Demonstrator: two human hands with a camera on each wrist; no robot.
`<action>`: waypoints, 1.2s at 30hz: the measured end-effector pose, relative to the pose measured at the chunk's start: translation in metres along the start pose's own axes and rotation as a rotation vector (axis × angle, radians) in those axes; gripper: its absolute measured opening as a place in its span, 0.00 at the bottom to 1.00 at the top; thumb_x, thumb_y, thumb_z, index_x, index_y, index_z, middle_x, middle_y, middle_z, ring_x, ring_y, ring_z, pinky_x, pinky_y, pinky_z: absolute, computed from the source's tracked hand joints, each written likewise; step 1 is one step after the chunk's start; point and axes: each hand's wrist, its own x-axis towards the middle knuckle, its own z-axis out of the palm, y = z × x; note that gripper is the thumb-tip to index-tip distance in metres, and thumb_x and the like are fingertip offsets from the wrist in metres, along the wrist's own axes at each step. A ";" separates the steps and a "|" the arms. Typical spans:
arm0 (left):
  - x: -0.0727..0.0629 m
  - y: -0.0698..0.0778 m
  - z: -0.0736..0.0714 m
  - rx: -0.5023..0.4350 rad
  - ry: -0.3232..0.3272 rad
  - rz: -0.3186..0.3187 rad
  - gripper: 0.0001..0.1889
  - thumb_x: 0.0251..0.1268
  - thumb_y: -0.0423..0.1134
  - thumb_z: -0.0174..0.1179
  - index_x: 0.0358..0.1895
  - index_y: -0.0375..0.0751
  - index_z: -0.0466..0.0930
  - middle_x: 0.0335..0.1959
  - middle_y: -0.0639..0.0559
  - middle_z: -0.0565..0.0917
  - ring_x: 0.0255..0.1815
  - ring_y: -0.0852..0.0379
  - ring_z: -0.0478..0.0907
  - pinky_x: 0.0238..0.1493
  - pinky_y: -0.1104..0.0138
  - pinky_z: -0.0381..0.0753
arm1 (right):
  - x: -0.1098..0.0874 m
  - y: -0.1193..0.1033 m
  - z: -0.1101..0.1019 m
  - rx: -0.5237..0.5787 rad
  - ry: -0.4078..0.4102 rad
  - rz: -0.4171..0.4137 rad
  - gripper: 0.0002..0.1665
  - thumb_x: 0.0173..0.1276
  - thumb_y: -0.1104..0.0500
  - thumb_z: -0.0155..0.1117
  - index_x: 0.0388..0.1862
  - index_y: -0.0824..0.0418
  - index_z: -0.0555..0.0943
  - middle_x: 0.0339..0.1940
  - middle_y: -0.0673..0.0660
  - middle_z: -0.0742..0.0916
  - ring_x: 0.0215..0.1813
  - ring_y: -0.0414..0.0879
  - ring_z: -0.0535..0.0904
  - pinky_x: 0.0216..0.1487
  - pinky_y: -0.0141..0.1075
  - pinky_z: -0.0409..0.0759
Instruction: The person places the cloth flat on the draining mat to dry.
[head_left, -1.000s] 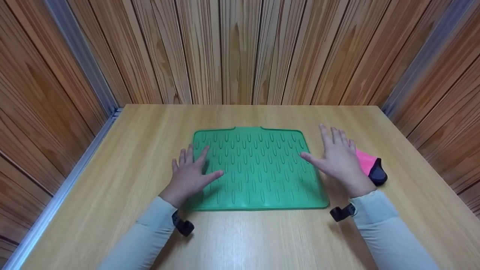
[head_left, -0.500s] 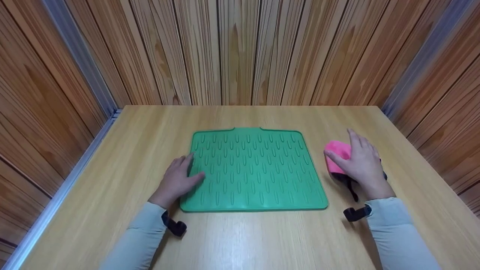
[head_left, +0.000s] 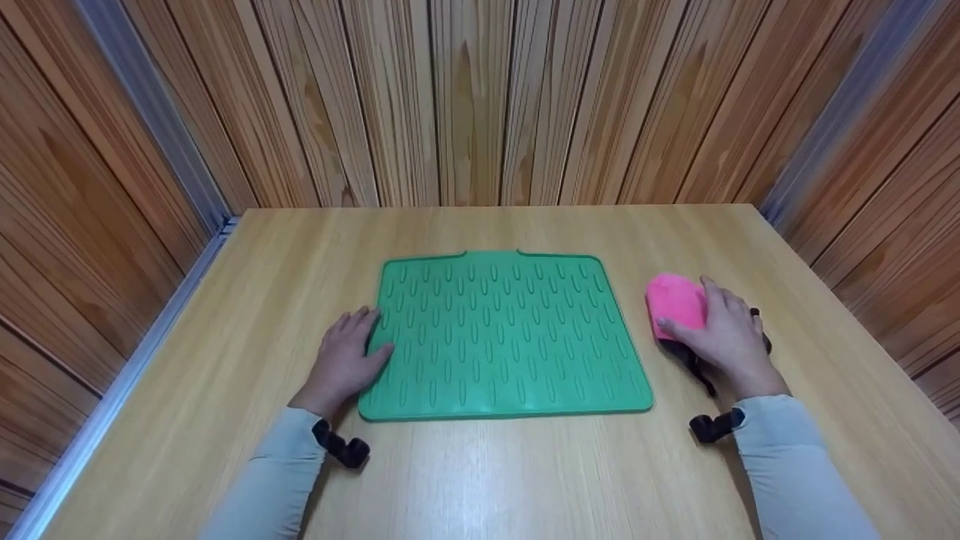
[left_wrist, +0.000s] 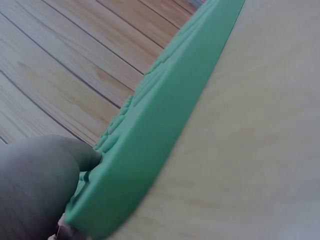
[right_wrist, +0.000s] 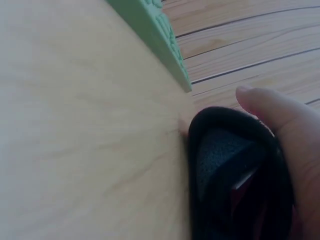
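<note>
A green mat (head_left: 495, 337) with raised oval ridges lies flat on the wooden table. My left hand (head_left: 341, 367) rests at its left edge, fingers along the side and thumb on the ridged top. In the left wrist view the thumb (left_wrist: 80, 155) touches the mat's upper surface near a corner. To the right of the mat sits a pink fuzzy pad-like thing (head_left: 673, 304) with black trim and a black strap. My right hand (head_left: 727, 341) lies over its right part, fingers extended, hiding much of it. Its black rounded end (right_wrist: 220, 130) shows beside the thumb in the right wrist view.
The light wooden table (head_left: 495, 480) surrounds the mat. Wood-panelled walls (head_left: 480, 105) stand behind it and on both sides, with metal posts (head_left: 184, 135) at the corners. A black wrist camera (head_left: 349, 452) hangs at the left cuff.
My left hand has drawn back to the left and lowered onto the mat's edge. The right hand has moved right and come down over the pink thing, uncovering its left part.
</note>
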 end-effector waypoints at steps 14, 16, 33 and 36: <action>-0.001 0.003 -0.001 0.038 0.001 0.009 0.36 0.87 0.46 0.56 0.90 0.36 0.62 0.93 0.30 0.57 0.96 0.24 0.45 0.95 0.32 0.43 | 0.005 0.012 0.013 0.045 -0.009 0.058 0.74 0.74 0.31 0.72 0.94 0.71 0.43 0.86 0.87 0.60 0.84 0.87 0.55 0.82 0.84 0.48; -0.001 0.002 -0.001 0.039 0.002 0.007 0.36 0.87 0.46 0.56 0.89 0.36 0.62 0.93 0.30 0.57 0.96 0.24 0.45 0.95 0.32 0.43 | 0.006 0.012 0.014 0.057 -0.008 0.063 0.74 0.75 0.32 0.72 0.93 0.72 0.42 0.86 0.87 0.60 0.84 0.87 0.55 0.82 0.83 0.49; -0.002 0.003 0.001 0.044 0.017 0.019 0.34 0.86 0.45 0.56 0.87 0.34 0.66 0.92 0.28 0.59 0.95 0.23 0.47 0.94 0.31 0.45 | 0.004 0.007 0.013 0.094 0.051 0.005 0.47 0.80 0.46 0.73 0.85 0.70 0.68 0.72 0.80 0.82 0.66 0.73 0.80 0.72 0.72 0.75; -0.002 0.002 0.001 0.043 0.020 0.021 0.34 0.86 0.45 0.56 0.87 0.34 0.66 0.92 0.28 0.59 0.94 0.23 0.47 0.94 0.31 0.46 | 0.004 0.006 0.013 0.094 0.058 0.013 0.47 0.79 0.46 0.73 0.85 0.70 0.68 0.72 0.80 0.82 0.64 0.72 0.80 0.71 0.71 0.76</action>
